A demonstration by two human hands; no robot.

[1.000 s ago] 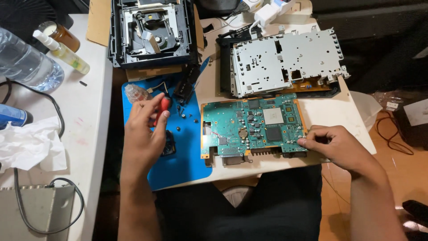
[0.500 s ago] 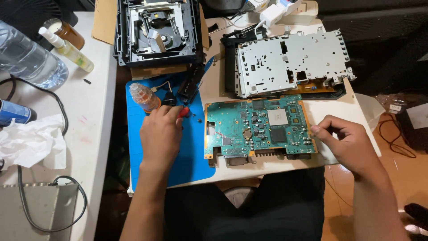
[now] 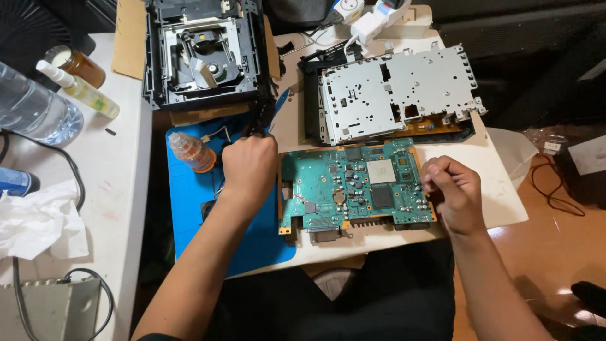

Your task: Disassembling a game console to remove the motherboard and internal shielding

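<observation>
Green board (image 3: 353, 186) lies flat on the bench (image 3: 486, 189) between both hands. Left hand (image 3: 251, 165) clenched over the blue mat (image 3: 189, 208); contents hidden, cannot tell. Right hand (image 3: 453, 189) loosely curled, empty, touching the board's right edge. Best steadied by edges, chips untouched.

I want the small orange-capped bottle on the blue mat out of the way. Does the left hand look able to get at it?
Probably yes. The left hand sits on the blue mat right beside the small bottle, with nothing visible between them.
</observation>
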